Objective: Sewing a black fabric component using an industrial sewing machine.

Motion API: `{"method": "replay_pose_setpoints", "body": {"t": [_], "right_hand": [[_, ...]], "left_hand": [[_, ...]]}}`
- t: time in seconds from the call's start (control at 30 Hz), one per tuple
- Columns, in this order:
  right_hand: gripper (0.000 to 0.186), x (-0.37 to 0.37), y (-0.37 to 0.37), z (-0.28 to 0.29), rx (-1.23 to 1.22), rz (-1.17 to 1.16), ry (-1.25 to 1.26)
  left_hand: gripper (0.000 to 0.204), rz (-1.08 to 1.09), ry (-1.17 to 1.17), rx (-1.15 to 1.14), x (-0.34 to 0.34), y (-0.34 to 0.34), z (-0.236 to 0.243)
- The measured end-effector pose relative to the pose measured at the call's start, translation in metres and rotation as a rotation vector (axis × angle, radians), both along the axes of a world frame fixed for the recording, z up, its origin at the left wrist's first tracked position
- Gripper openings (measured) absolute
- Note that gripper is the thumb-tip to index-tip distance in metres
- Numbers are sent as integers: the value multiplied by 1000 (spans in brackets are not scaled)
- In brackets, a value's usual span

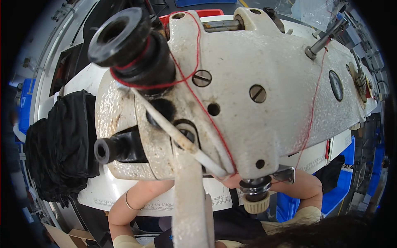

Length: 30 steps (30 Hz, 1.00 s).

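Observation:
A white sewing machine head (289,91) fills most of the view and covers the work under it. My left forearm (142,194), with a thin bangle on it, reaches in behind the machine; that hand is hidden. From the other side comes my right forearm (300,186). Only a bit of my right hand (230,181) shows below the machine's edge, its fingers hidden. A black strap (234,198) hangs over the table edge close to it. Red thread (206,111) loops around a black knob (159,64) and runs down the machine. What either hand holds is not visible.
Black fabric pieces (70,140) are heaped at the left of the white table (103,192), which has a ruler scale along its near edge. Blue bins (345,182) stand at the right, with black cloth (332,173) by them. A cardboard box (68,237) is at lower left.

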State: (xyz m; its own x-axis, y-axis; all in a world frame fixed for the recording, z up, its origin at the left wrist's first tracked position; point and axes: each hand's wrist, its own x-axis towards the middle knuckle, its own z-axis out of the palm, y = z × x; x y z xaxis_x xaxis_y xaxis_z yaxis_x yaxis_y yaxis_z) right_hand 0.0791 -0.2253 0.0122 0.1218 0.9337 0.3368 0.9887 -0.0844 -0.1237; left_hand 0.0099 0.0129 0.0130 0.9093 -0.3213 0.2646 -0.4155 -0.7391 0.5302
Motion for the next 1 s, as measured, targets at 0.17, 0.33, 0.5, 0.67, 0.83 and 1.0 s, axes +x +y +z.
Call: {"method": "replay_pose_setpoints", "body": {"t": [0.17, 0.33, 0.5, 0.67, 0.83, 1.0], "right_hand": [[12, 0, 0, 6, 39, -2, -51], [11, 1, 1, 2, 76, -12, -61], [10, -2, 2, -3, 62, -39, 11], [13, -3, 0, -3, 197, -362, 591], [24, 29, 6, -9, 116, -580, 896], [26, 28, 14, 5, 366, -430, 726]], "left_hand": [[22, 51, 101, -166, 0, 0, -8], [23, 37, 64, -121, -1, 0, -11], [27, 13, 55, -75, -2, 0, -4], [32, -36, 28, 68, -5, -3, 8], [38, -81, 69, 103, -4, -6, 4], [41, -47, -166, 57, 3, -10, 3]]}}
